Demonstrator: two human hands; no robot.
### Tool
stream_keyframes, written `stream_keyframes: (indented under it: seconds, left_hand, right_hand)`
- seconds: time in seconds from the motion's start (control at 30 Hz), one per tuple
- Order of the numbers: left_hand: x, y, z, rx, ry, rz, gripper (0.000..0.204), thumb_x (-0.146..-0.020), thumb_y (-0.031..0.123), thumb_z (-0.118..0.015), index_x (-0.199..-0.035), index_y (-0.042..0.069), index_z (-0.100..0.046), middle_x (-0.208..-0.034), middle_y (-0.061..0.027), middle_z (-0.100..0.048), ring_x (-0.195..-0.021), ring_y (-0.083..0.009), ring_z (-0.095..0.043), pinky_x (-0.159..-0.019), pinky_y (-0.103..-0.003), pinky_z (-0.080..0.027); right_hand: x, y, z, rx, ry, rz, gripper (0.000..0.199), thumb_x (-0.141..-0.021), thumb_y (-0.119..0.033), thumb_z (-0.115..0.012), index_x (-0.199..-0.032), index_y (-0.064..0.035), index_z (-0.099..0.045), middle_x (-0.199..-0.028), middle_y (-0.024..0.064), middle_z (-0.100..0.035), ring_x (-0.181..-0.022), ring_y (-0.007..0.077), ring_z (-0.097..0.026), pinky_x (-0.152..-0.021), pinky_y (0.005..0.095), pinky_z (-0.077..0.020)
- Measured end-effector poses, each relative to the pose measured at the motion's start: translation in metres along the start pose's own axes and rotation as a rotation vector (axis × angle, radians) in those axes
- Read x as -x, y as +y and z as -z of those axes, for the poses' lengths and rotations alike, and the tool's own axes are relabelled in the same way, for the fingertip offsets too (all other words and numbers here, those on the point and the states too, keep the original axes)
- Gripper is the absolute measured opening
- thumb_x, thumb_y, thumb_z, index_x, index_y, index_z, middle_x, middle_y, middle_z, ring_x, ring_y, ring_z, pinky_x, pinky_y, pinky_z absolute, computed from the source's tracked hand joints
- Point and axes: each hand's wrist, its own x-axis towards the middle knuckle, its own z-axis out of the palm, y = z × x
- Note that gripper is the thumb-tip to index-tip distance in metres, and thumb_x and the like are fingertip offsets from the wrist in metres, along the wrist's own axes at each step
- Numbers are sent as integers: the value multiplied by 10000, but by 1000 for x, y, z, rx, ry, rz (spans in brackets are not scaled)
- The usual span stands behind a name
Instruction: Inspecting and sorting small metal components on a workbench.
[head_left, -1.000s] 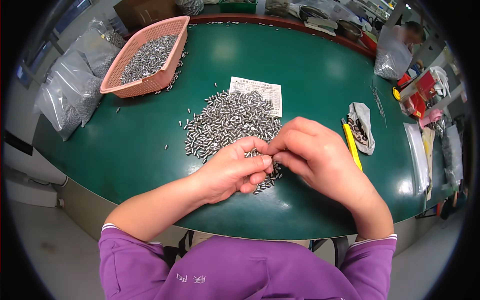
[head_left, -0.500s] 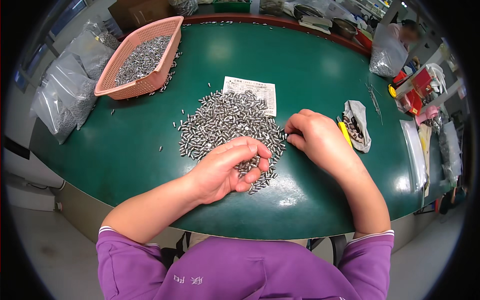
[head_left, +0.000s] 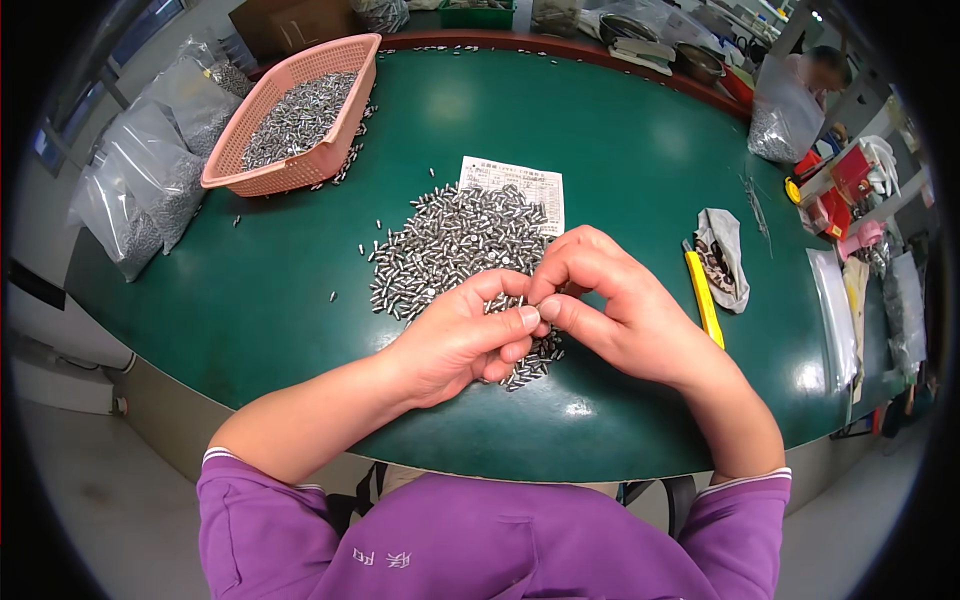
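Observation:
A heap of small silvery metal pins (head_left: 450,240) with pointed ends lies on the green table, partly over a printed paper slip (head_left: 553,200). At the heap's near right edge both hands meet fingertip to fingertip. My left hand (head_left: 465,335) is curled, thumb and forefinger pinched together; the metal pins it cupped a moment before are now mostly hidden by its fingers. My right hand (head_left: 615,310) is closed in a pinch against the left thumb tip. Whatever sits between the fingertips is too small and covered to make out.
A pink plastic basket (head_left: 228,180) full of similar pins stands at the far left, beside clear bags (head_left: 130,200) of pins. To the right lie a yellow-handled cutter (head_left: 703,295) and a grey cloth pouch (head_left: 728,255). A person (head_left: 825,75) sits at the far right.
My right hand has moved left from the heap's right edge to meet the left fingertips. The left hand has turned and closed its thumb and forefinger. The view has shifted slightly.

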Motion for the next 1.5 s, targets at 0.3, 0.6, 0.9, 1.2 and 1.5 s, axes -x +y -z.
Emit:
stream_keyframes:
  seconds: [0.3,0.6,0.9,1.2,1.5]
  left_hand:
    - [-1,1,2,4,-6,-1,145,-962,187,-548,-1050,76,-518,-893,-36,-564,-638,-62,-471,-464,-204,-362]
    - [-1,2,1,8,-3,7,168,-962,162,-483,-1075,52,-539,-940,-67,-558,-660,-86,-472,-458,-203,-357]
    - [0,0,2,-25,7,9,145,-963,147,-502,-1077,63,-532,-958,-63,-552,-654,-76,-437,-457,-188,-336]
    - [-1,1,0,0,-9,-9,247,-934,146,-596,-1135,56,-482,-904,-44,-557,-654,-56,-479,-482,-197,-371]
    - [-1,0,2,7,-36,-21,125,-964,173,-553,-1043,82,-519,-884,-30,-553,-648,-58,-466,-468,-193,-347]
  right_hand:
    - [-2,4,17,367,171,-38,135,-779,-19,-631,-910,-44,-616,-920,110,-579,-895,289,-593,-777,378,-488]
    - [6,24,22,515,-9,-208,119,-726,-72,-674,-836,-51,-631,-829,117,-589,-858,309,-598,-761,406,-488]
    - [3,21,19,586,0,-148,118,-781,-65,-659,-876,-23,-604,-844,117,-584,-800,269,-593,-728,376,-482]
    - [0,4,-3,-66,7,-28,62,-869,-81,-613,-924,-52,-608,-938,67,-562,-905,202,-550,-779,322,-466]
    - [0,22,15,520,166,-97,181,-778,-38,-665,-951,-48,-613,-983,100,-568,-897,280,-598,-795,359,-490]
